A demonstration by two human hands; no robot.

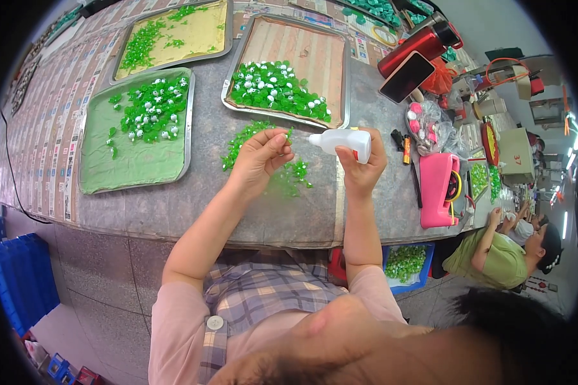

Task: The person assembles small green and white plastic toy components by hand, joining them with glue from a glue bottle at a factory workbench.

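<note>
My left hand [261,162] pinches a small green plastic piece [290,135] between thumb and fingertips; most of it is hidden by the fingers. Level with it, my right hand [364,168] grips a white squeeze bottle [344,140], tipped sideways so its nozzle points left at the piece, a short gap apart. Below and behind my left hand lies a loose pile of green pieces [295,173] on the grey tabletop. Just beyond, a metal tray [293,40] with a brownish lining holds many green pieces with white-and-black balls.
A green-lined tray [135,168] and a yellow-lined tray [202,35] stand to the left. On the right are a phone [407,77], a red flask [412,50], a pink tape dispenser [435,189] and an orange lighter [406,149]. Another person [494,253] sits further right.
</note>
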